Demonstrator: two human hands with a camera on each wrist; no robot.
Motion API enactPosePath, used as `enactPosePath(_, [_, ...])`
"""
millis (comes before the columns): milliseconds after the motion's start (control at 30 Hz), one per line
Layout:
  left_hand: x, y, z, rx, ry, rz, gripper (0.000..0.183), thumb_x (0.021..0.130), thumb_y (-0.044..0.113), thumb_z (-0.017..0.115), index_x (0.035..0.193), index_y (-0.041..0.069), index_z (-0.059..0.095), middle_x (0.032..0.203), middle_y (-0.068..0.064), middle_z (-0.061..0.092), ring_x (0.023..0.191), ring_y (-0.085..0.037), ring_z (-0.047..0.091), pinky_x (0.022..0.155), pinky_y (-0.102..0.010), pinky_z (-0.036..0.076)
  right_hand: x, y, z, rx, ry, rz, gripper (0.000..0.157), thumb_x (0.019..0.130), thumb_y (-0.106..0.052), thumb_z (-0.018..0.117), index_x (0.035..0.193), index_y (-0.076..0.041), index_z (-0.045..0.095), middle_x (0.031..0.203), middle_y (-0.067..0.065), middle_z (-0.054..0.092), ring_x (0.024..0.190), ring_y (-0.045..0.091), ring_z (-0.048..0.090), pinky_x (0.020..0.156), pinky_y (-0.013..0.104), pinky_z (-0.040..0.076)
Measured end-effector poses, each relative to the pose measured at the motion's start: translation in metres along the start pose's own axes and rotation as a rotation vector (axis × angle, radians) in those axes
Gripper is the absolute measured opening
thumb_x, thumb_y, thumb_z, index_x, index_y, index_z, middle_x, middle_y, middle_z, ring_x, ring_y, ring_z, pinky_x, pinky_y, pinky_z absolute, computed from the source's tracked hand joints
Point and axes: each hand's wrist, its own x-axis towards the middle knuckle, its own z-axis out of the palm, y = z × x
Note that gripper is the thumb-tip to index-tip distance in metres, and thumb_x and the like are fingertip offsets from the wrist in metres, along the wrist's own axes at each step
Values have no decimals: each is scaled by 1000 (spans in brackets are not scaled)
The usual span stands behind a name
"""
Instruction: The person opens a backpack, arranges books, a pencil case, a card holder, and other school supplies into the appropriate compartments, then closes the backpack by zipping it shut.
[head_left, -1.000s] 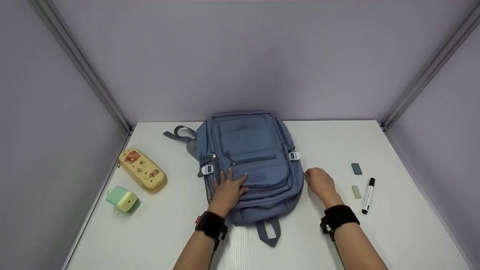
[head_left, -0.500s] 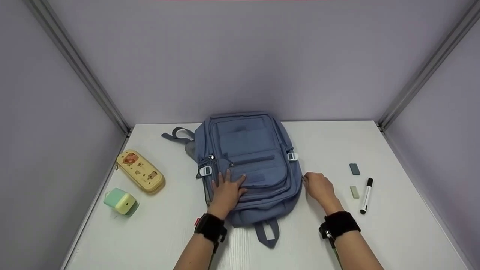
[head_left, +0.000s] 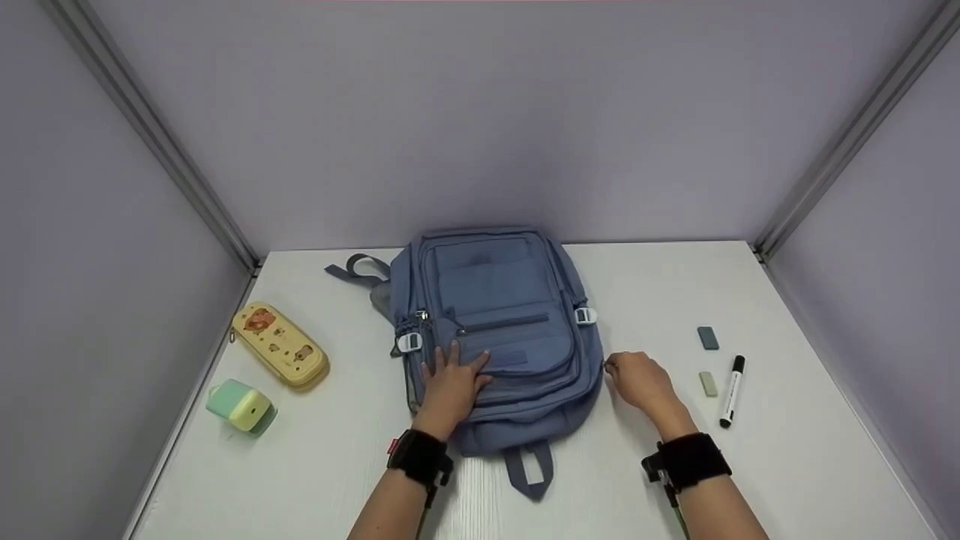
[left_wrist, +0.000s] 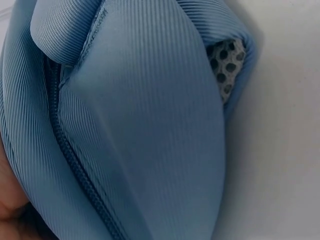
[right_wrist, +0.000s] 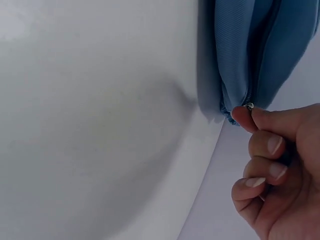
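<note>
A blue backpack (head_left: 495,281) lies front side up on the white table, its top handle (head_left: 529,487) toward me. My left hand (head_left: 452,390) rests with fingers spread on the lower left of its front. At the bag's right side, my right hand (head_left: 641,382) pinches a zipper pull (right_wrist: 249,106) between thumb and index finger, the other fingers curled in. The right wrist view shows the zipper track running up from that pull between two blue folds. In the left wrist view, another stretch of zipper (left_wrist: 75,160) runs along the bag's side, with part of my left hand at the edge.
On the left lie a yellow pencil case (head_left: 281,345) with bear pictures and a small green-and-yellow box-shaped item (head_left: 241,406). To the right are a dark green eraser (head_left: 708,337), a light green eraser (head_left: 708,384) and a black-capped marker (head_left: 733,391). Grey panels enclose the table.
My right hand has slid a little way toward me along the bag's right side, still pinching the zipper pull. The left hand keeps its place on the bag.
</note>
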Motion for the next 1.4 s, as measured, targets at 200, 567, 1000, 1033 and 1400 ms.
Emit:
enactPosePath(200, [0,-1,-1,-7,-3,-3,46,98,45,50,141,30,56,152,-28,32,137,-56,25,100,-74,26,-10,-8,-9,55,-28,-34,12,93,-8,64,93,-2,75,87,8,71,83,31,68,72,48,52])
enactPosePath(567, [2,-1,-9,-29,-62,-14,45,100,43,49,142,30,54,152,-28,30,137,-56,24,100,-73,26,-25,-21,-17,163,-77,-167,10,92,-8,67,87,-6,75,81,0,69,74,18,63,69,41,50])
enactPosePath(1000, [7,0,-15,1,-91,-2,44,101,44,48,141,29,55,149,-28,36,134,-56,30,97,-74,29,-40,-50,-15,238,-129,-283,18,92,-8,66,74,-8,68,63,-10,47,57,6,42,55,28,38])
enactPosePath(1033, [7,0,-14,4,-94,-4,44,101,44,47,141,29,55,149,-28,36,134,-56,30,97,-74,29,-41,-52,-14,237,-128,-291,19,92,-8,66,73,-9,66,62,-11,46,56,5,42,55,28,38])
enactPosePath(1400, [7,1,-13,6,-90,-4,44,100,42,49,141,27,56,149,-29,37,134,-56,30,97,-74,29,-48,-78,-7,243,-145,-348,15,92,-10,66,77,-11,70,66,-14,52,59,4,47,57,28,42])
